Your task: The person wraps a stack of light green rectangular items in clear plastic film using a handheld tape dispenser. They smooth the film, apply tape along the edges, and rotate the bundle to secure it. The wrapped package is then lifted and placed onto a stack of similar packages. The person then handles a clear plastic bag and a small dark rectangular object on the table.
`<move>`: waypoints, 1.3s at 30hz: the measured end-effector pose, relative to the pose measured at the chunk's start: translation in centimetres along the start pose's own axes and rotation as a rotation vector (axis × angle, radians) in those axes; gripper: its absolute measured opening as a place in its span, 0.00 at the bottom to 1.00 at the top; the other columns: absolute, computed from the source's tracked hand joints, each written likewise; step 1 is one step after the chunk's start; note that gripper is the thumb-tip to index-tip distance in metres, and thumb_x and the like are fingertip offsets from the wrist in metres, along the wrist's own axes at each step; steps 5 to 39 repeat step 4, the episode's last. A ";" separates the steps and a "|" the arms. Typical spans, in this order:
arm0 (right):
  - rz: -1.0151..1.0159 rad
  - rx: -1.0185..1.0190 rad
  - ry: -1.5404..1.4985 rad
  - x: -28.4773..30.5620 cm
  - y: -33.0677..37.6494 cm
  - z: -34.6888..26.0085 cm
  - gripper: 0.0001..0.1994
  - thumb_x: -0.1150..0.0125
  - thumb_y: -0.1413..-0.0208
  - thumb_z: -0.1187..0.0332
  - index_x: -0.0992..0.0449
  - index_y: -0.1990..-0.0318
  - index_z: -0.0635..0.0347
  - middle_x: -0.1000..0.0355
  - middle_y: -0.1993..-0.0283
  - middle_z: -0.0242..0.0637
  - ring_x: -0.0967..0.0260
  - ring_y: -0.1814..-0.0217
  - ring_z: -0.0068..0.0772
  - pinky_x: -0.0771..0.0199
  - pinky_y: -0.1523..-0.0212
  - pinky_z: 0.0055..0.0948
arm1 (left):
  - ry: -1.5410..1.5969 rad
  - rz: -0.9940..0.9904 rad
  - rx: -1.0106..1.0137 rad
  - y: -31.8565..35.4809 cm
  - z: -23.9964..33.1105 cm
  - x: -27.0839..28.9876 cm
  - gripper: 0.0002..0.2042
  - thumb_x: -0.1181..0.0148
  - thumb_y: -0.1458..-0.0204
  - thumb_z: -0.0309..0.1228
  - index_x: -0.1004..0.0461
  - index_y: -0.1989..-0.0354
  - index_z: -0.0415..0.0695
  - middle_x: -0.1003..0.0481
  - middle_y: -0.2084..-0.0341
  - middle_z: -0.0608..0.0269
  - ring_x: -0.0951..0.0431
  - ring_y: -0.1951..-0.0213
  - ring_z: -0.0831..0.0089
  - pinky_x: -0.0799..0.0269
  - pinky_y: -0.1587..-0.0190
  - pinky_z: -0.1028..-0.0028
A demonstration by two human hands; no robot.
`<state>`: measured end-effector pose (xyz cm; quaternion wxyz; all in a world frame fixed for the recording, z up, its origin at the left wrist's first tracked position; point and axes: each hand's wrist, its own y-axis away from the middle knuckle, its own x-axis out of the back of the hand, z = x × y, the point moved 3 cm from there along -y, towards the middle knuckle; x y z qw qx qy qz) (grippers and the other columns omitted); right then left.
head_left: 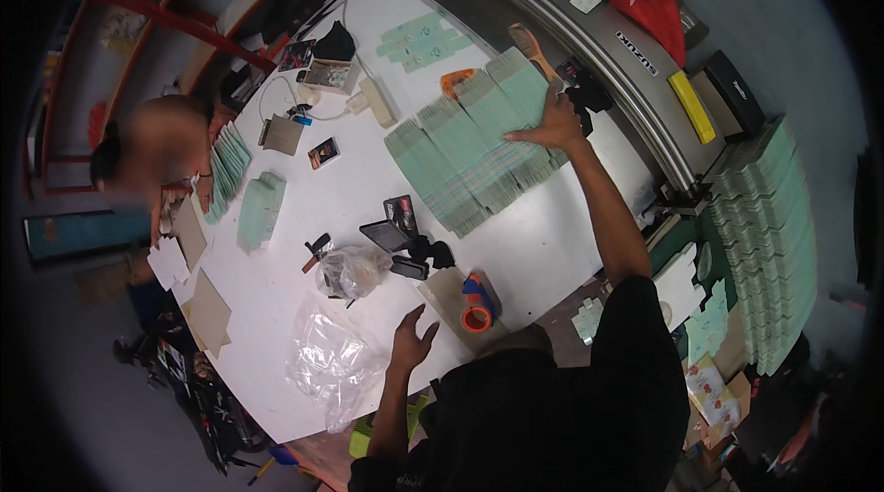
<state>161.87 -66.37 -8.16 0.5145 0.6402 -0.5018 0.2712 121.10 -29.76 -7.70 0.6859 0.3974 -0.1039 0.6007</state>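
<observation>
A long row of pale green folded card blanks (470, 138), packed in several bundles, lies across the far right of the white table. On its right end rests my right hand (557, 127), thumb spread over the cards and fingers stretched out, not closed round them. Above the near table edge hangs my left hand (412, 342), fingers apart and holding nothing. Nearest to it are a crumpled clear plastic bag (336, 358) and a blue and orange tape dispenser (477, 303) on a brown card.
A phone on a stand (387, 234) and a bunched plastic bag (354, 271) occupy the table's middle. Another person (161, 151) at the left handles green card pieces (228, 170). A flat green blank (419, 43) lies at the back. Tall green stacks (764, 243) stand at the right.
</observation>
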 end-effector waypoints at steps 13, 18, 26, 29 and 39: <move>-0.012 -0.052 0.178 -1.3 1.2 -1.9 0.84 0.31 0.85 0.16 0.66 0.21 0.56 0.64 0.21 0.68 0.64 0.17 0.61 0.59 0.30 0.79 | -0.065 -0.090 -0.099 -2.4 3.2 -0.1 0.31 0.32 0.43 0.38 0.33 0.34 0.39 0.25 0.44 0.41 0.22 0.44 0.49 0.27 0.40 0.57; -0.012 -0.052 0.178 -1.3 1.2 -1.9 0.84 0.31 0.85 0.16 0.66 0.21 0.56 0.64 0.21 0.68 0.64 0.17 0.61 0.59 0.30 0.79 | -0.065 -0.090 -0.099 -2.4 3.2 -0.1 0.31 0.32 0.43 0.38 0.33 0.34 0.39 0.25 0.44 0.41 0.22 0.44 0.49 0.27 0.40 0.57; -0.012 -0.052 0.178 -1.3 1.2 -1.9 0.84 0.31 0.85 0.16 0.66 0.21 0.56 0.64 0.21 0.68 0.64 0.17 0.61 0.59 0.30 0.79 | -0.065 -0.090 -0.099 -2.4 3.2 -0.1 0.31 0.32 0.43 0.38 0.33 0.34 0.39 0.25 0.44 0.41 0.22 0.44 0.49 0.27 0.40 0.57; -0.012 -0.052 0.178 -1.3 1.2 -1.9 0.84 0.31 0.85 0.16 0.66 0.21 0.56 0.64 0.21 0.68 0.64 0.17 0.61 0.59 0.30 0.79 | -0.065 -0.090 -0.099 -2.4 3.2 -0.1 0.31 0.32 0.43 0.38 0.33 0.34 0.39 0.25 0.44 0.41 0.22 0.44 0.49 0.27 0.40 0.57; -0.012 -0.052 0.178 -1.3 1.2 -1.9 0.84 0.31 0.85 0.16 0.66 0.21 0.56 0.64 0.21 0.68 0.64 0.17 0.61 0.59 0.30 0.79 | -0.065 -0.090 -0.099 -2.4 3.2 -0.1 0.31 0.32 0.43 0.38 0.33 0.34 0.39 0.25 0.44 0.41 0.22 0.44 0.49 0.27 0.40 0.57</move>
